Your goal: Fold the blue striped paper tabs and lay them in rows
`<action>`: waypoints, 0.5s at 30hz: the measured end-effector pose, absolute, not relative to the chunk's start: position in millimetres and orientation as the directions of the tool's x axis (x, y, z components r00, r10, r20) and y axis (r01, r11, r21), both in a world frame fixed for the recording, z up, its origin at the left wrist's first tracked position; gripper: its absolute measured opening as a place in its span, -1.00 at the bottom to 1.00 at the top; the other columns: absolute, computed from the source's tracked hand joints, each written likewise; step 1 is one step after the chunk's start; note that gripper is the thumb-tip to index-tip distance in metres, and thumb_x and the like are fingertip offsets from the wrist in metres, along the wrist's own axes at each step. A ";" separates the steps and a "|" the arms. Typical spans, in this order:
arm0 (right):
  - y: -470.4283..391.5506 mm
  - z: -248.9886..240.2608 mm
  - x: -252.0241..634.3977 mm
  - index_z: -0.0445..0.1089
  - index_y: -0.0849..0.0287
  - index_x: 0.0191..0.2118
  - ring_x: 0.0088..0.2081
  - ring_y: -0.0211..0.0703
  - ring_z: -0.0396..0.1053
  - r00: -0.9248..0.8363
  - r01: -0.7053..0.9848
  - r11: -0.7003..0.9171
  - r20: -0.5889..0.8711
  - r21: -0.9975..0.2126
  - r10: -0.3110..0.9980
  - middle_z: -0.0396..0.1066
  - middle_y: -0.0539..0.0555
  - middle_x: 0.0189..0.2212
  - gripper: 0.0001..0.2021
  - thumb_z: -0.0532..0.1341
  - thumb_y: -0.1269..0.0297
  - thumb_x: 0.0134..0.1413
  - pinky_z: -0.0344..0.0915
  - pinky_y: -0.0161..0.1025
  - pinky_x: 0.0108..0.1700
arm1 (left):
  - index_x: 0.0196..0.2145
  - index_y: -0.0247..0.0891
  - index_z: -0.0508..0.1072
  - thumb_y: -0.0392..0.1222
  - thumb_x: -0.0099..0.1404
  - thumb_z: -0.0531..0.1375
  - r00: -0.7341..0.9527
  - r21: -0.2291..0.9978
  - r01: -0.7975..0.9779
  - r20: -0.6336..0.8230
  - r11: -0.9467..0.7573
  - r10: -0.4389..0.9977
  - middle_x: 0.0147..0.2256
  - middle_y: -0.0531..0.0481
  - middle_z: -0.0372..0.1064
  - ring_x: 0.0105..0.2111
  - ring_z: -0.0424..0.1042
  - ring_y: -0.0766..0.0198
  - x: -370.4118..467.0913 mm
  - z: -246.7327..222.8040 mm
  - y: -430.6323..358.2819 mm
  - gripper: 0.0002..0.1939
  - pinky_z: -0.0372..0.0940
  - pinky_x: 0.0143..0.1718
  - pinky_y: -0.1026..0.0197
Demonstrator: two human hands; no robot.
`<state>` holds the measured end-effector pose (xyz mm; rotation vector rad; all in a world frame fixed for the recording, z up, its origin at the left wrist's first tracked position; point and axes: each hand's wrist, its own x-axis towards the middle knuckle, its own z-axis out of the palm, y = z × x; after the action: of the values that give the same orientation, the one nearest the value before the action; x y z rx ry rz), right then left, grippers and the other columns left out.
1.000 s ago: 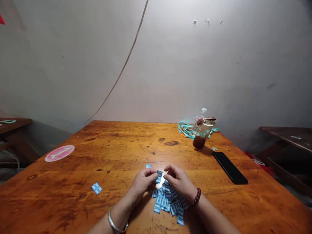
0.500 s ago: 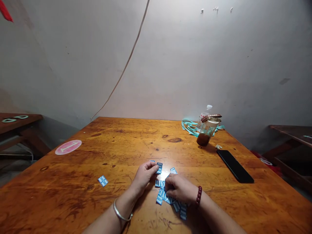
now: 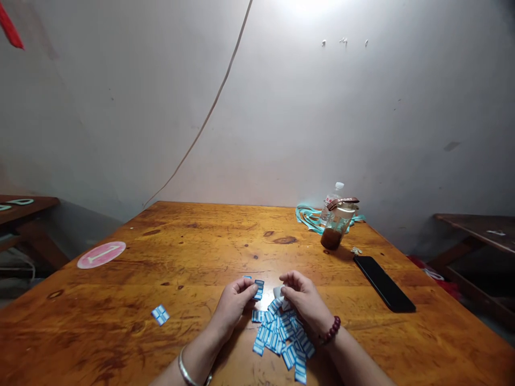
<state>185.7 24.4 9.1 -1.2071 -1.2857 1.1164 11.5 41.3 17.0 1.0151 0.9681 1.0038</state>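
My left hand (image 3: 237, 303), with a silver bangle at the wrist, pinches a small blue-and-white striped card (image 3: 258, 290) between thumb and fingers. A sliver of blue shows behind those fingers. Across from it, my right hand (image 3: 303, 295), wearing a dark red bead bracelet, has thumb and finger closed on a small card whose whitish side (image 3: 278, 292) faces me. Below both hands spreads a loose heap of similar striped cards (image 3: 276, 332), overlapping one another on the wooden table (image 3: 201, 236). Off to the left lies a separate blue-and-white card piece (image 3: 160, 314).
On the right are a black phone (image 3: 384, 284), a tilted-looking tumbler with brown liquid (image 3: 333, 238), a clear plastic bottle (image 3: 328, 206) and a turquoise ribbon (image 3: 308, 217). A pink round sticker (image 3: 101, 254) marks the left of the table. Other benches flank it.
My right hand has lifted from the heap and now holds a card, uncovering more of the pile. My left hand keeps its card. The view has tilted slightly up.
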 end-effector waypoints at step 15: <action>0.6 16.2 152.2 0.34 0.14 -0.39 -0.32 -0.17 0.24 -0.255 0.707 0.542 0.551 -0.455 0.795 0.32 0.10 -0.36 -0.80 -0.01 0.41 0.10 0.17 -0.25 -0.27 | -0.53 -0.31 0.35 -0.09 -0.04 0.26 0.342 0.890 -0.316 -0.217 0.330 0.914 -0.58 0.11 0.29 -0.62 0.25 0.45 17.0 12.5 33.5 -0.77 0.14 -0.57 0.39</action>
<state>152.2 0.6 16.2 -1.2115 -2.0146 0.1467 17.0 33.5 12.5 0.8636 0.8457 0.9439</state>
